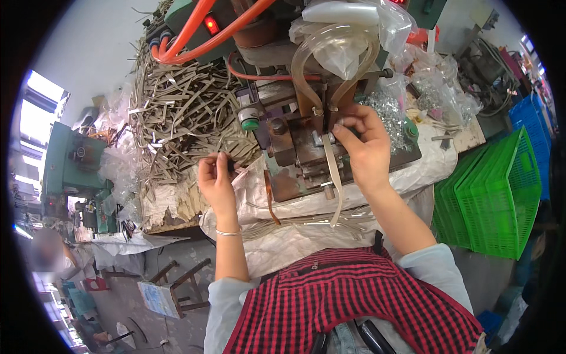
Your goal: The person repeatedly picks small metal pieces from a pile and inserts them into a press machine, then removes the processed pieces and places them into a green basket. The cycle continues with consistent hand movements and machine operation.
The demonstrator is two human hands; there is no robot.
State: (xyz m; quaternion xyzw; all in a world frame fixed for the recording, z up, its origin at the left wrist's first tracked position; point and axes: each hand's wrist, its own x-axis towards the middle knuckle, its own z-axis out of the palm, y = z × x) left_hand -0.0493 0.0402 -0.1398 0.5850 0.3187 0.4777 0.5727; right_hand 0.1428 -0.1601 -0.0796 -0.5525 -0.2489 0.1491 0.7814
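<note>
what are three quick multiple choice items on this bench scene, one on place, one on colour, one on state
1. Where is the heap of strips?
A. on the bench left of the machine
B. inside the green crates
C. on the floor under the stool

2. What colour are the thick hoses at the top of the machine?
A. blue
B. orange
C. black

3. What is the right hand doing?
A. resting flat on the lap
B. gripping a crate
C. pinching the top of a pale strip at the machine

Answers:
1 A, the strips are piled on the bench beside the left hand.
2 B, the hoses curve orange over the green housing.
3 C, the fingertips close on the strip's upper end while the rest of it hangs down.
</note>
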